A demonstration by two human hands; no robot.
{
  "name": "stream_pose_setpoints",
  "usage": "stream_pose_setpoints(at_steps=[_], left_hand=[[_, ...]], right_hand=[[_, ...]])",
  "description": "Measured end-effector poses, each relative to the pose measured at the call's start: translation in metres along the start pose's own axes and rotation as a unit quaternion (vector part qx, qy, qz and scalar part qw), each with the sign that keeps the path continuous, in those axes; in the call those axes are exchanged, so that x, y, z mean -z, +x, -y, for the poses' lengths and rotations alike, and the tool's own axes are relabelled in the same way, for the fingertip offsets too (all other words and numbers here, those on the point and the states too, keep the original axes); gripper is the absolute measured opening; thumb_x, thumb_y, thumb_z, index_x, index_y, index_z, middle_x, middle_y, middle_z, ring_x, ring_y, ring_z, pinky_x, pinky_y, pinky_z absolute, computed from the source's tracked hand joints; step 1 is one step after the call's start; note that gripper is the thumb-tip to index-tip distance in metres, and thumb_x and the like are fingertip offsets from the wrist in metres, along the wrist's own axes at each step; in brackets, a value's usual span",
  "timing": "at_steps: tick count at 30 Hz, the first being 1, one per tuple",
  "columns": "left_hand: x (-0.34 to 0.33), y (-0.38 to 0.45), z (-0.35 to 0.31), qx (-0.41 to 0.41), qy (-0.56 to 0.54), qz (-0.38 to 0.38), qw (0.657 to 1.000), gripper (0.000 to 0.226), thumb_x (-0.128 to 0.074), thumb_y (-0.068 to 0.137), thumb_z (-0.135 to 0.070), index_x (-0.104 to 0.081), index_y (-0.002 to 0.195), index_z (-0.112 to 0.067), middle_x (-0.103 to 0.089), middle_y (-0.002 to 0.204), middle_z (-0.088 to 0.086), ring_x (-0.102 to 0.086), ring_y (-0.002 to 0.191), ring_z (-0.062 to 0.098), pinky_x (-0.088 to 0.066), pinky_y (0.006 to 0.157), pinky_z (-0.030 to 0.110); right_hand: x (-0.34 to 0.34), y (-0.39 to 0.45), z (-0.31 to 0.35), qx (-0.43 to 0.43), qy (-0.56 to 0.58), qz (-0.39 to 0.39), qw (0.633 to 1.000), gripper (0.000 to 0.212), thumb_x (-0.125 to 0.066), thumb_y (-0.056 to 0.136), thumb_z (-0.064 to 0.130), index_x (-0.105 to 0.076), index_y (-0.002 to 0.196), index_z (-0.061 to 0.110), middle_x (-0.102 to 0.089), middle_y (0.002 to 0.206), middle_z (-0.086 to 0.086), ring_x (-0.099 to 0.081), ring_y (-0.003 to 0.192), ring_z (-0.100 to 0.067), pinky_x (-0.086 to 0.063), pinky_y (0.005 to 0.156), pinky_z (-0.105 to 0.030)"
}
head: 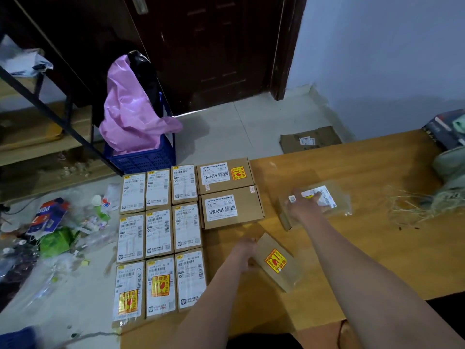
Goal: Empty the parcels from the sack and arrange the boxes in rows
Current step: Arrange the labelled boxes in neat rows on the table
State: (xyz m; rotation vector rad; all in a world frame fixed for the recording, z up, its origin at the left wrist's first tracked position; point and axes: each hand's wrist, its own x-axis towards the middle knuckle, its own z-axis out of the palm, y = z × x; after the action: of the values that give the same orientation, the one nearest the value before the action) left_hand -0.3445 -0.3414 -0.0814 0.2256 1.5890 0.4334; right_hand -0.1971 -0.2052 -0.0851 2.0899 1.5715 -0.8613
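Observation:
Several labelled cardboard boxes (158, 238) lie in three neat rows at the left end of the wooden table (364, 260). Two wider boxes marked 12V4A-5525 (230, 192) lie beside them. My left hand (245, 253) grips the left edge of a brown box with a yellow fragile sticker (278, 264), which is tilted near the front of the table. My right hand (305, 204) reaches further out and grips a tape-wrapped box with a white label (332, 202). The sack (450, 170) lies at the right end of the table, partly out of view.
Loose straw-like string (407, 205) lies on the table by the sack. On the floor stand a blue crate with a pink bag (141, 137), a heap of litter (57, 230) at the left and a flat carton (309, 139) near the wall.

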Motion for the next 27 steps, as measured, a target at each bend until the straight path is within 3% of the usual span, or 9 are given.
stream_pose_setpoints(at_steps=[5, 9, 11, 13, 16, 18, 21, 25, 27], left_hand=[[-0.019, 0.008, 0.020, 0.008, -0.061, 0.019, 0.998, 0.032, -0.066, 0.089, -0.002, -0.055, 0.117, -0.012, -0.056, 0.093, 0.000, -0.058, 0.078, 0.014, -0.061, 0.071, 0.037], [-0.043, 0.009, 0.030, 0.013, -0.069, 0.021, 0.997, 0.029, -0.055, 0.095, -0.001, -0.049, 0.123, -0.010, -0.056, 0.115, 0.007, -0.057, 0.098, 0.021, -0.060, 0.071, 0.033], [-0.052, 0.009, 0.034, 0.013, -0.057, 0.027, 0.998, 0.023, -0.054, 0.097, -0.005, -0.049, 0.118, -0.011, -0.054, 0.114, 0.008, -0.055, 0.100, 0.023, -0.058, 0.075, 0.034], [-0.058, 0.008, 0.039, 0.021, -0.046, 0.051, 0.997, 0.020, -0.054, 0.098, -0.010, -0.048, 0.117, -0.014, -0.055, 0.106, 0.006, -0.059, 0.099, 0.024, -0.057, 0.076, 0.033], [-0.062, 0.001, 0.042, 0.036, 0.014, 0.109, 0.993, 0.022, -0.041, 0.103, -0.013, -0.046, 0.124, -0.018, -0.055, 0.111, 0.006, -0.065, 0.105, 0.031, -0.058, 0.071, 0.029], [-0.061, -0.001, 0.042, 0.042, 0.034, 0.121, 0.991, 0.031, -0.034, 0.104, -0.017, -0.045, 0.133, -0.020, -0.048, 0.126, 0.010, -0.063, 0.101, 0.029, -0.057, 0.078, 0.032], [-0.053, -0.006, 0.031, 0.028, 0.011, 0.102, 0.994, 0.034, -0.030, 0.105, -0.021, -0.045, 0.136, -0.018, -0.048, 0.131, 0.012, -0.062, 0.098, 0.029, -0.057, 0.080, 0.037], [-0.031, -0.017, 0.011, -0.022, -0.044, 0.057, 0.997, 0.036, -0.033, 0.104, -0.022, -0.047, 0.137, -0.016, -0.056, 0.123, 0.009, -0.064, 0.082, 0.023, -0.056, 0.065, 0.031], [-0.020, -0.025, 0.002, -0.056, -0.056, 0.042, 0.996, 0.034, -0.037, 0.103, -0.021, -0.049, 0.135, -0.016, -0.057, 0.120, 0.009, -0.064, 0.091, 0.026, -0.058, 0.075, 0.035]], right_hand=[[-0.005, -0.005, -0.028, -0.004, 0.026, -0.019, 0.999, 0.044, -0.025, 0.104, 0.036, -0.035, 0.148, 0.035, -0.011, 0.159, -0.028, 0.018, 0.149, -0.036, 0.003, 0.112, -0.070], [-0.013, 0.002, -0.047, -0.063, 0.166, -0.087, 0.980, 0.044, -0.042, 0.098, 0.050, -0.049, 0.139, 0.036, -0.004, 0.158, -0.018, 0.001, 0.148, -0.042, -0.011, 0.116, -0.063], [-0.014, 0.000, -0.051, -0.091, 0.200, -0.115, 0.969, 0.061, -0.052, 0.090, 0.059, -0.036, 0.145, 0.039, 0.000, 0.158, -0.019, 0.000, 0.146, -0.046, -0.004, 0.115, -0.067], [-0.014, 0.001, -0.054, -0.144, 0.214, -0.081, 0.963, 0.096, -0.053, 0.078, 0.075, -0.005, 0.153, 0.041, 0.004, 0.162, -0.020, 0.006, 0.145, -0.051, 0.002, 0.108, -0.072], [-0.020, 0.007, -0.054, -0.193, 0.233, -0.050, 0.952, 0.125, -0.057, 0.066, 0.081, 0.020, 0.152, 0.034, -0.004, 0.163, -0.018, 0.000, 0.145, -0.053, -0.003, 0.109, -0.073], [-0.022, 0.006, -0.051, -0.196, 0.240, -0.048, 0.949, 0.131, -0.062, 0.063, 0.073, 0.025, 0.150, 0.029, -0.018, 0.159, -0.020, -0.019, 0.142, -0.050, -0.020, 0.111, -0.065], [-0.012, -0.001, -0.046, -0.181, 0.268, -0.048, 0.945, 0.128, -0.068, 0.070, 0.054, 0.025, 0.152, 0.020, -0.035, 0.143, -0.022, -0.044, 0.122, -0.039, -0.041, 0.089, -0.042], [0.003, -0.026, -0.041, -0.157, 0.292, -0.092, 0.939, 0.129, -0.077, 0.072, 0.050, 0.016, 0.155, 0.018, -0.020, 0.151, -0.025, -0.037, 0.131, -0.044, -0.041, 0.096, -0.048], [0.007, -0.040, -0.037, -0.141, 0.287, -0.123, 0.939, 0.129, -0.078, 0.072, 0.050, 0.016, 0.155, 0.019, -0.011, 0.156, -0.024, -0.031, 0.134, -0.047, -0.036, 0.104, -0.052]])
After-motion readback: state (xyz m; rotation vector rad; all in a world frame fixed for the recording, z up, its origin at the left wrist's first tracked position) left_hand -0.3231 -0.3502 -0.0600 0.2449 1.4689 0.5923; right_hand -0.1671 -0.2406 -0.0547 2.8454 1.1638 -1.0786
